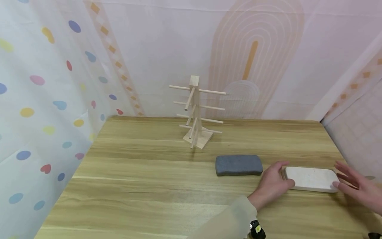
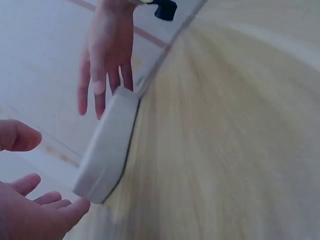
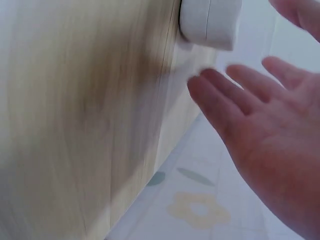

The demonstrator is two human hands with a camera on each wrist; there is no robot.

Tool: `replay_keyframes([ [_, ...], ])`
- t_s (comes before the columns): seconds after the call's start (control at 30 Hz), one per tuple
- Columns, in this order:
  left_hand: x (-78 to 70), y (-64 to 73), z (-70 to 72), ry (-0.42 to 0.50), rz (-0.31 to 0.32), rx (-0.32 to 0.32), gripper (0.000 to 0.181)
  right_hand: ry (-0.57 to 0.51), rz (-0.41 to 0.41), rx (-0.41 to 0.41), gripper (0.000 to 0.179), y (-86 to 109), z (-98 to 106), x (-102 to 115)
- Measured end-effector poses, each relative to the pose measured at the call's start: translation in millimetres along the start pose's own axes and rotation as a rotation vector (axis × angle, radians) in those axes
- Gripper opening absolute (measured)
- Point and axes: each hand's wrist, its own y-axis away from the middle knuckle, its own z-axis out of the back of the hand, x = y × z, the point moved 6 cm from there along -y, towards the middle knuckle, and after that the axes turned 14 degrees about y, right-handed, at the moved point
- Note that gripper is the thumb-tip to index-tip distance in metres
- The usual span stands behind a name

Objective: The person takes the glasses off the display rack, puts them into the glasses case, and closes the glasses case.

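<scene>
A white oblong case with rounded ends (image 1: 311, 179), shaped like a glasses case, lies flat at the right of the wooden table (image 1: 143, 192). My left hand (image 1: 274, 184) is at its left end, thumb on the near side and fingers on the far side. In the left wrist view, the fingers of that hand (image 2: 35, 207) are spread right by the case's end. Around the right end is my right hand (image 1: 358, 187), its fingers loosely extended. The right wrist view shows this hand (image 3: 270, 115) with a gap between its fingertips and the case (image 3: 210, 22), which has a seam.
A dark grey case (image 1: 238, 165) of similar shape lies just left of my left hand. Farther back stands a wooden rack (image 1: 195, 99) with several pegs sticking out on its sides. Patterned curtains (image 1: 167, 43) hang behind and beside the table.
</scene>
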Motion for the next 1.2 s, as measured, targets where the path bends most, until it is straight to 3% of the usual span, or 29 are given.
replay_keyframes([
  [0.2,-13.7,14.1,13.5,0.050,-0.141,0.067,0.048,-0.013,-0.035,-0.179,0.063,3.8,5.8,17.8],
  [0.37,-23.0,24.3,29.4,0.094,-0.237,0.110,0.040,-0.060,0.091,-0.305,0.052,5.9,12.6,45.3],
  [0.5,-26.9,31.2,48.2,0.083,-0.272,0.123,0.041,-0.045,0.113,-0.322,0.045,5.1,14.3,67.7],
  [0.7,-32.7,38.7,82.2,-0.008,-0.329,0.115,0.044,0.001,0.127,-0.337,0.038,2.3,12.7,96.9],
  [0.9,-37.1,46.5,115.8,-0.119,-0.416,0.110,0.050,0.013,0.153,-0.368,0.042,-3.4,9.8,117.5],
  [1.2,-38.7,58.2,157.0,-0.372,-0.497,0.079,0.057,0.072,0.150,-0.364,0.039,-9.0,-0.9,146.4],
])
